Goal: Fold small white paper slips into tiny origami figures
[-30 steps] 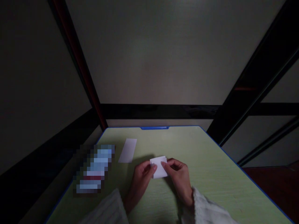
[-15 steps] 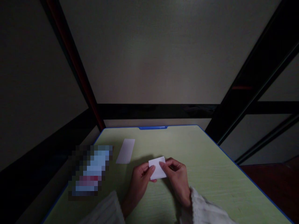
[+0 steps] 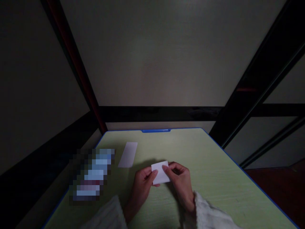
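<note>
Between my two hands is a small, nearly square piece of white paper, held just above the table. My left hand pinches its left edge, thumb on top and fingers underneath. On the other side my right hand grips the right edge, its thumb pressed on the upper part of the sheet. The fingers behind the paper are mostly hidden. A second, longer strip of white paper lies flat on the table, farther away and to the left of my hands.
The pale green table has a blue rim and a blue handle piece at its far edge. A pixelated, screen-like object lies at the left edge. Panelled walls stand close behind and to the left.
The paper in my hands has tilted very slightly and its edges look a little more level. Both hands stay in nearly the same place.
</note>
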A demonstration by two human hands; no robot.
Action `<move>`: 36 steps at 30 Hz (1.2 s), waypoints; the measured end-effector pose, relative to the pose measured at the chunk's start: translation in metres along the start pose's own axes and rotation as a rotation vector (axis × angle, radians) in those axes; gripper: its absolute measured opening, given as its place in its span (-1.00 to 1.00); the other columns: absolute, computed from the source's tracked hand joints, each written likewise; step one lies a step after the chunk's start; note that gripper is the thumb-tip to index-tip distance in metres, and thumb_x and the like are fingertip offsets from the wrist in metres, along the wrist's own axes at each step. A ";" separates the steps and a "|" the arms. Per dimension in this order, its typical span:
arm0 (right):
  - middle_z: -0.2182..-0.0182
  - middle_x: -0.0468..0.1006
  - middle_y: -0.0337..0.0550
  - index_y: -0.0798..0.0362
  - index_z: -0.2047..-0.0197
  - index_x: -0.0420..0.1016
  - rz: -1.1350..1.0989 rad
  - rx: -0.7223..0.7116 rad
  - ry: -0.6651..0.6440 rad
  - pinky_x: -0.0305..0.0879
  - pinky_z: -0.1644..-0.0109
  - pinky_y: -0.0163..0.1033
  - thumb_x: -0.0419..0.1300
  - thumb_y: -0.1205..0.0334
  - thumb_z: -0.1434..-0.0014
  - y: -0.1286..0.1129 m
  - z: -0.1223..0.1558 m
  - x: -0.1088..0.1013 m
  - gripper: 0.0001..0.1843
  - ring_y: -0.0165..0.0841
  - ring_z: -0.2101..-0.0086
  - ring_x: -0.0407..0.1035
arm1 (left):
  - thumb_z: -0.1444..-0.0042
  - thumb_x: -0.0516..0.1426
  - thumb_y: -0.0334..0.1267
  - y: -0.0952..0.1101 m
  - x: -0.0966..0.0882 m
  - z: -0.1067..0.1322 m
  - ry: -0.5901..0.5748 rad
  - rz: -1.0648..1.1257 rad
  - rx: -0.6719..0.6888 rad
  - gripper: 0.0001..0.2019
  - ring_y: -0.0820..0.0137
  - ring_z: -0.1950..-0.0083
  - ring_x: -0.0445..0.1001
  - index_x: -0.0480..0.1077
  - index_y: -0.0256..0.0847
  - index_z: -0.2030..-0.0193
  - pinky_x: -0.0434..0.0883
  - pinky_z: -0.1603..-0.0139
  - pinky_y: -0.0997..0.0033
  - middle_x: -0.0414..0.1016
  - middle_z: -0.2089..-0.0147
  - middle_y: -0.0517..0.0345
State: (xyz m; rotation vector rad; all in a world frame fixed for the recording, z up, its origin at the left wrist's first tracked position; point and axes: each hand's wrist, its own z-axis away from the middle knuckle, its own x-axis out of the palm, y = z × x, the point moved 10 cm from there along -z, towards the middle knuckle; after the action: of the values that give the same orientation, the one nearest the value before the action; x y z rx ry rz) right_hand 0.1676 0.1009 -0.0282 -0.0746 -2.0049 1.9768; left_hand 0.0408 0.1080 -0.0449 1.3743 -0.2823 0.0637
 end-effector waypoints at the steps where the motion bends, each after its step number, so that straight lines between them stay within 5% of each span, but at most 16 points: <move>1: 0.67 0.40 -0.26 0.15 0.72 0.32 0.000 -0.003 0.004 0.13 0.56 -0.39 0.27 0.22 0.28 0.000 0.000 0.000 -0.77 -0.48 0.62 0.22 | 0.27 0.20 -0.20 0.000 0.000 0.000 -0.002 -0.001 -0.001 -0.73 0.36 0.51 0.41 0.47 -0.33 0.41 0.33 0.60 0.50 0.51 0.49 0.06; 21: 0.72 0.33 -0.29 0.16 0.70 0.28 0.056 0.014 0.017 0.08 0.58 -0.39 0.23 0.20 0.23 0.003 0.001 -0.003 -0.75 -0.51 0.65 0.17 | 0.23 0.17 -0.20 0.001 0.004 0.001 -0.022 -0.052 0.021 -0.77 0.39 0.55 0.37 0.45 -0.36 0.47 0.30 0.59 0.49 0.47 0.56 0.10; 31: 0.72 0.29 -0.33 0.13 0.71 0.21 0.079 -0.072 -0.023 0.07 0.61 -0.42 0.23 0.28 0.23 -0.004 0.000 0.001 -0.76 -0.54 0.66 0.14 | 0.27 0.17 -0.16 -0.004 0.012 0.003 -0.165 -0.173 -0.043 -0.75 0.41 0.59 0.35 0.37 -0.39 0.61 0.26 0.58 0.49 0.41 0.65 0.13; 36: 0.69 0.36 -0.37 0.08 0.47 0.20 -0.084 0.004 -0.098 0.11 0.60 -0.41 0.27 0.31 0.29 0.003 0.002 0.011 -0.69 -0.51 0.66 0.20 | 0.27 0.16 -0.13 0.000 0.003 0.002 -0.105 -0.180 -0.005 -0.73 0.40 0.59 0.37 0.37 -0.38 0.58 0.27 0.58 0.48 0.42 0.64 0.12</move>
State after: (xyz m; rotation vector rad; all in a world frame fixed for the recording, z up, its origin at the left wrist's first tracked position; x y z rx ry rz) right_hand 0.1558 0.1019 -0.0289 0.1075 -2.0288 1.9674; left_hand 0.0439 0.1059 -0.0439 1.3945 -0.2447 -0.1589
